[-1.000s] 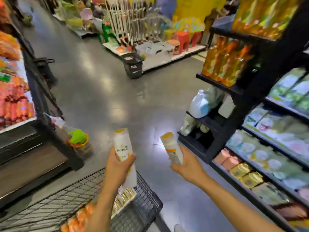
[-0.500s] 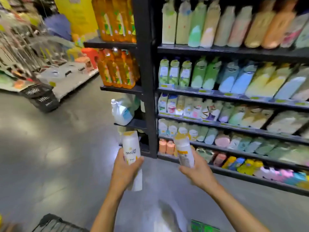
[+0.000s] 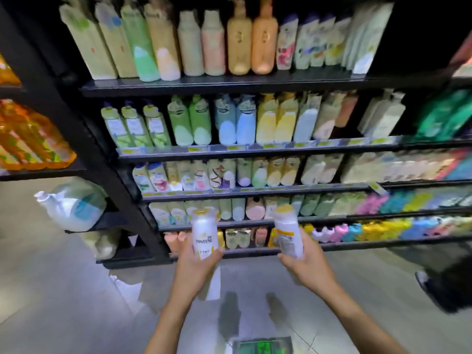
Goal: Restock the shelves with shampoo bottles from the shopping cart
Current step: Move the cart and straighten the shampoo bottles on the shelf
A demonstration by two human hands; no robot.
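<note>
While left hand [image 3: 197,268], right hand [image 3: 307,268] grip bottles [image 3: 204,237]

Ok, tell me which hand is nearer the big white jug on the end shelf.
Left. The left hand grips its bottle right of the jug; the right hand is farther right.

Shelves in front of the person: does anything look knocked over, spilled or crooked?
Mostly not: the bottles stand in tidy rows, no spill visible. One yellow price tag on a shelf edge hangs tilted, unlike the flat tags beside it. Blur may hide more.
</note>
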